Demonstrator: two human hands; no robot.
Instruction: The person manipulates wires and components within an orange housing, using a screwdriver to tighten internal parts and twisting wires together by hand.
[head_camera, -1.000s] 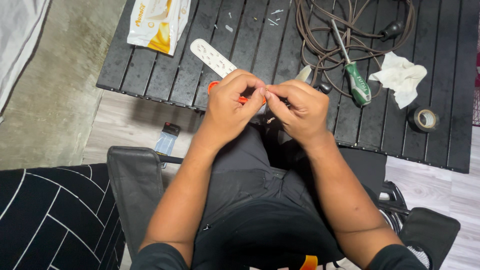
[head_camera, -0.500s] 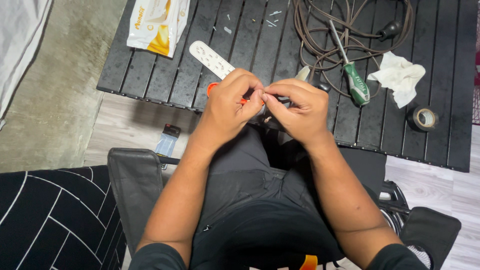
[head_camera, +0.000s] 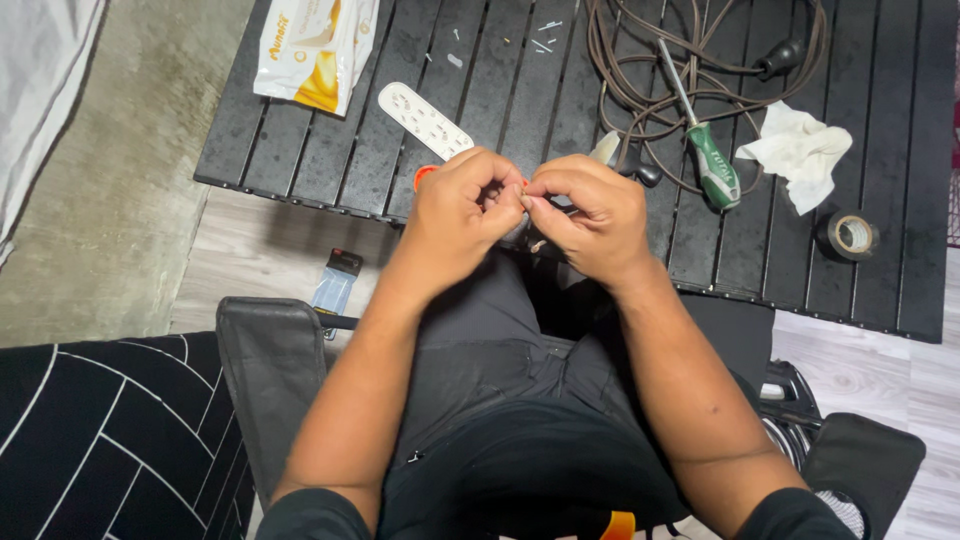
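Pinching something tiny above the table edge

Our left hand and right hand meet fingertip to fingertip, pinching a small part we cannot identify; slipping, it could fall past the slatted black table onto the floor.

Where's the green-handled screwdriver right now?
In the head view, the green-handled screwdriver lies on the black slatted table, across the coiled brown cable, left of the white rag.
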